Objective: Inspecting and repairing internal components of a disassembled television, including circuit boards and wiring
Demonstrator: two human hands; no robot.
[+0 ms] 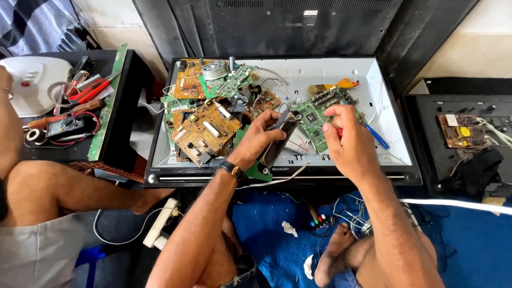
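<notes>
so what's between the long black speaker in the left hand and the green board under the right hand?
Head view: thin wires run across the gap from the black speaker toward the green board, over the white tray floor. Nothing else there.

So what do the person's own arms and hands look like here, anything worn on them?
Both forearms are bare, with no sleeves in view. The left hand has a watch at the wrist, with a dark band and a gold-coloured edge. The right hand shows no glove, ring or wristband from this angle. Neither hand is gloved.
</notes>
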